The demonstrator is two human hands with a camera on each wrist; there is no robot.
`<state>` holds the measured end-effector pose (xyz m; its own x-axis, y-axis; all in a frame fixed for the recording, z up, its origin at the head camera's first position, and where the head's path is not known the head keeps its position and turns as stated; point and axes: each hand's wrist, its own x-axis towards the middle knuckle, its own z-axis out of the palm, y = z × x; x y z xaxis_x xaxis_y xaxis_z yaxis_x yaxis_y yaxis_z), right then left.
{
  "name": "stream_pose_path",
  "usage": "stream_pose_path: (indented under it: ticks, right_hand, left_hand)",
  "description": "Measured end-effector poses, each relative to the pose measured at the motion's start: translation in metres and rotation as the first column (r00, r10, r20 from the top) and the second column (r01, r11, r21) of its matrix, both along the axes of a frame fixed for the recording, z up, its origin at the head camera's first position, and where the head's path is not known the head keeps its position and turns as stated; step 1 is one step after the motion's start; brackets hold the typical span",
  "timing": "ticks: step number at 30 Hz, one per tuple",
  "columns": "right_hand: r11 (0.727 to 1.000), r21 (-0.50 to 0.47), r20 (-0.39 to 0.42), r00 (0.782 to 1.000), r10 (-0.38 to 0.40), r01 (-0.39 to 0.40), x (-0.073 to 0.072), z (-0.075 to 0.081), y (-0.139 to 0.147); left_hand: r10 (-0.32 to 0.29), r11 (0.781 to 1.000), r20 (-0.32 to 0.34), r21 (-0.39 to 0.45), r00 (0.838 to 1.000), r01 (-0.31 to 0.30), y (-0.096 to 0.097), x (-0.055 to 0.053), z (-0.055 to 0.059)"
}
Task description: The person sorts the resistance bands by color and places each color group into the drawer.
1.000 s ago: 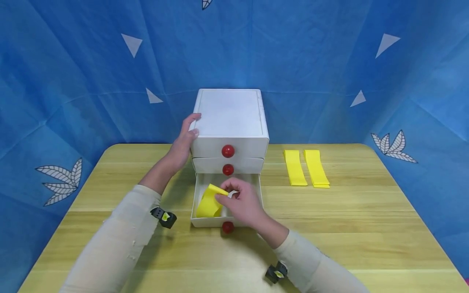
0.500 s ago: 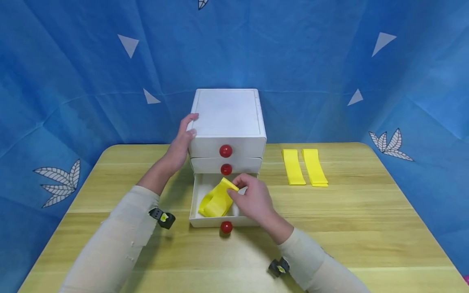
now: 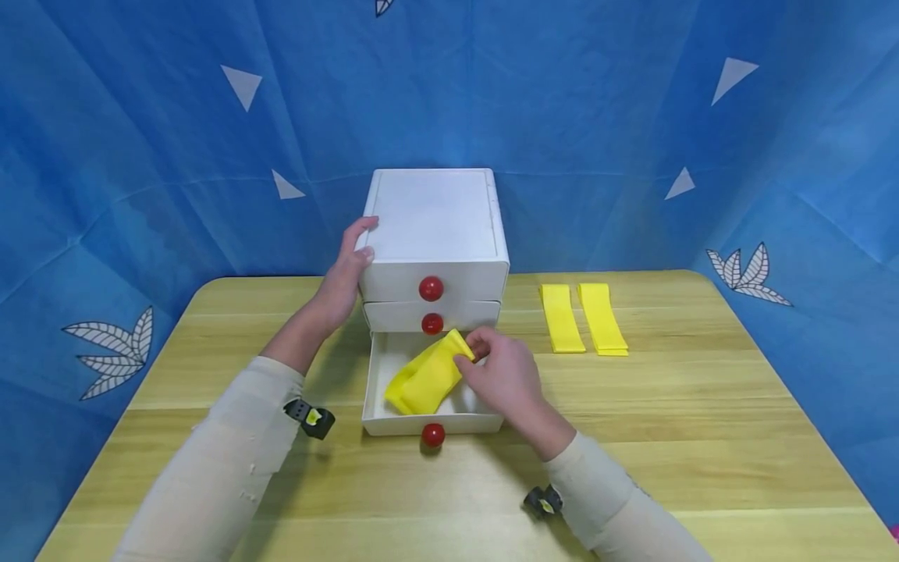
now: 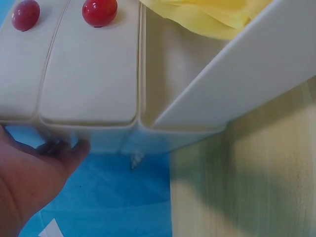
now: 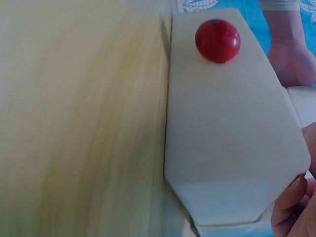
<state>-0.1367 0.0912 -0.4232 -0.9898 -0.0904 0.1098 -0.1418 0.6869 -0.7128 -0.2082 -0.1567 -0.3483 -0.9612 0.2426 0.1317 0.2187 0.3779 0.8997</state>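
Observation:
The white drawer cabinet (image 3: 435,211) stands at the table's back, its bottom drawer (image 3: 393,426) pulled out. My left hand (image 3: 344,277) rests against the cabinet's left side, fingertips at the top edge. In the left wrist view the left hand (image 4: 34,177) lies along that side. My right hand (image 3: 502,373) pinches the upper corner of a yellow folded cloth strip (image 3: 428,378) between thumb and fingers. The strip's lower end hangs loosely bunched in the bottom drawer. In the right wrist view the right fingers (image 5: 291,207) show beside the drawer front (image 5: 232,118), strip hidden.
Two more yellow folded strips, one on the left (image 3: 562,320) and one on the right (image 3: 602,320), lie flat on the wooden table (image 3: 667,437) right of the cabinet. Red round knobs stick out from each drawer, including the bottom knob (image 3: 433,435). A blue curtain (image 3: 590,117) hangs behind.
My right hand has moved right and slightly up with the strip's corner, drawing the strip across the drawer and stretching it out. The left hand stays on the cabinet.

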Motion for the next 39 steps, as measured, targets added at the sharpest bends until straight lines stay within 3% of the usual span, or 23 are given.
stream_pose_path:
  ticks: [8, 16, 25, 39]
  right_hand:
    - [0.998, 0.066, 0.018, 1.000, -0.014, 0.013, -0.004, -0.004, 0.009]
    - [0.995, 0.102, -0.098, 0.995, -0.006, 0.016, -0.003, -0.006, 0.019]
    - [0.999, 0.014, -0.225, 0.974, -0.037, 0.041, -0.004, -0.004, 0.050]
    - [0.995, 0.004, -0.268, 0.958, -0.098, 0.103, -0.019, -0.013, 0.097]
  left_hand:
    - [0.000, 1.000, -0.002, 0.001, 1.000, 0.000, 0.000, 0.000, 0.000]
    - [-0.003, 1.000, 0.011, 0.001, 1.000, 0.003, 0.000, 0.001, 0.000]
    - [0.000, 1.000, 0.014, -0.004, 1.000, 0.000, 0.000, 0.000, 0.002]
    - [0.005, 1.000, 0.019, 0.002, 1.000, -0.005, 0.000, 0.000, 0.002]
